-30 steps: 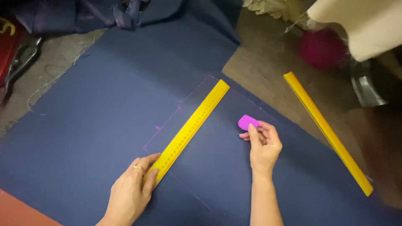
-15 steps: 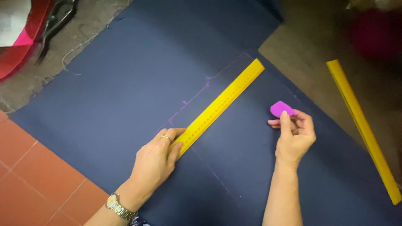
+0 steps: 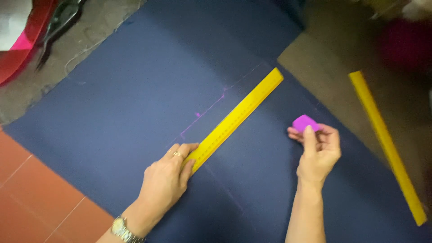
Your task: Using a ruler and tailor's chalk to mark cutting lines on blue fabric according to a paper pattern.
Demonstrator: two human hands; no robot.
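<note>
A dark blue cloth lies spread flat on the floor, with faint purple chalk lines on it. Across it runs a yellow ruler, set on a slant. My left hand presses on the ruler's near end, fingers over its edge; a ring and a wristwatch show. My right hand hovers over the cloth to the right of the ruler and pinches a small purple piece of tailor's chalk between thumb and fingers.
A second yellow ruler lies on the brown floor at the right, partly over the cloth's edge. Black scissors and a red and pink object sit at the top left. Orange tiles show at the bottom left.
The view has shifted, so cloth, ruler and hands sit slightly lower and left in frame. My right hand with the chalk has stayed beside the ruler; my left hand still holds the ruler's end.
</note>
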